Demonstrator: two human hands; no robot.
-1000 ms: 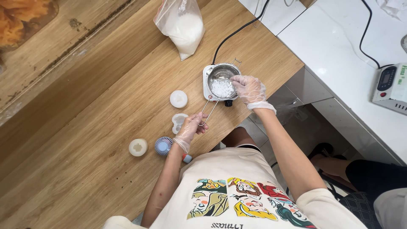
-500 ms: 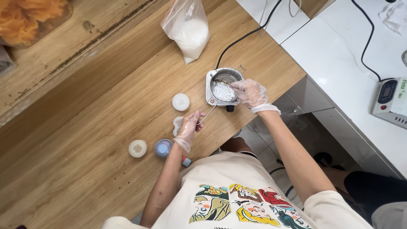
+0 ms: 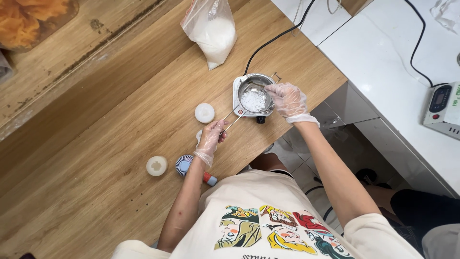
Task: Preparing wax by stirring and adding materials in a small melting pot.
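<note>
Wooden planks make up the surface, which fills the frame from nine o'clock across to the centre; white counters lie at two o'clock, carrying a small white device with a display. At twelve o'clock a clear plastic bag of white powder lies on the wood. Just right of centre, a small white hot plate sits at the edge with a metal pot on top, white flakes inside. The gloved right hand is closed on a spoon at the pot's three o'clock rim. The gloved left hand at centre grips the pot's thin wire handle. A round white mould lies at the hand's twelve o'clock, another white mould at its eight o'clock, a blue ribbed mould between.
</note>
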